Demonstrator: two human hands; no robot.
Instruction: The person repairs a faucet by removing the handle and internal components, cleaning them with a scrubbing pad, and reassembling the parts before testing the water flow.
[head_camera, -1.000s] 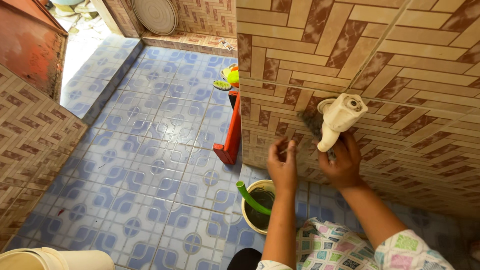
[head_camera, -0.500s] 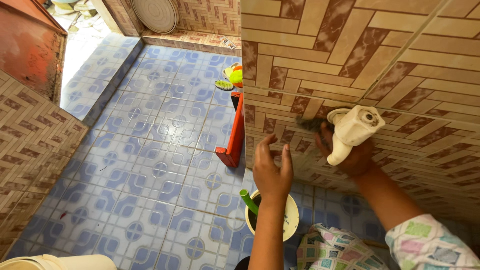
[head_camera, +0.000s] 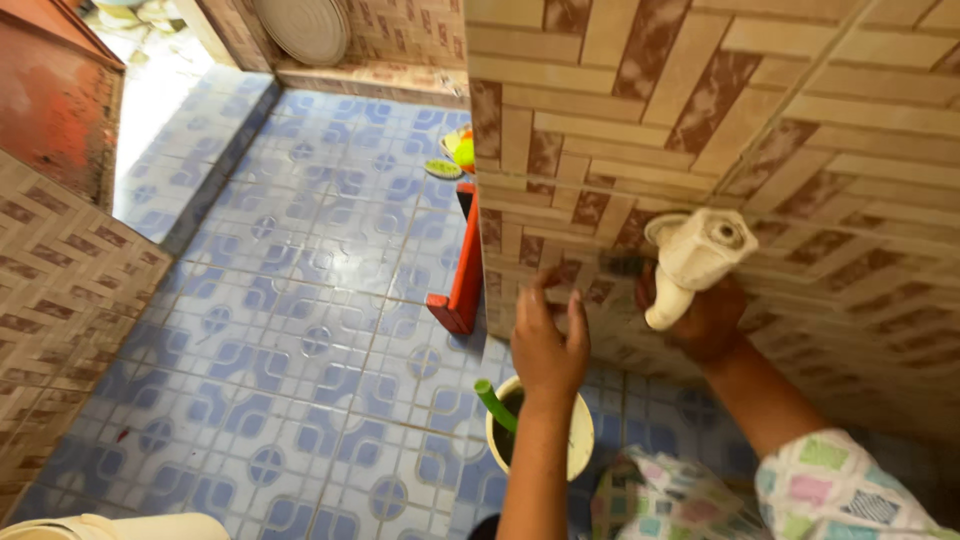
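A cream plastic tap (head_camera: 690, 262) sticks out of the brown and beige tiled wall (head_camera: 800, 110). My right hand (head_camera: 700, 318) is just under and behind the tap, partly hidden by it, fingers curled around a small dark pad (head_camera: 624, 266) pressed to the tiles. My left hand (head_camera: 548, 340) is raised to the left of it, empty, fingers slightly apart, fingertips at the wall. My right sleeve (head_camera: 840, 490) is patterned in pastel squares.
A cream bucket (head_camera: 578, 452) with a green handle (head_camera: 495, 404) stands on the blue patterned floor (head_camera: 300, 330) below my hands. A red object (head_camera: 464, 272) leans at the wall's corner. Yellow-green items (head_camera: 458, 150) lie beyond it. Patterned cloth (head_camera: 660, 495) covers my lap.
My left hand has lifted off the wall, moved left and opened its fingers. My right hand stays under the tap with the dark pad. The view has tilted and moved closer.
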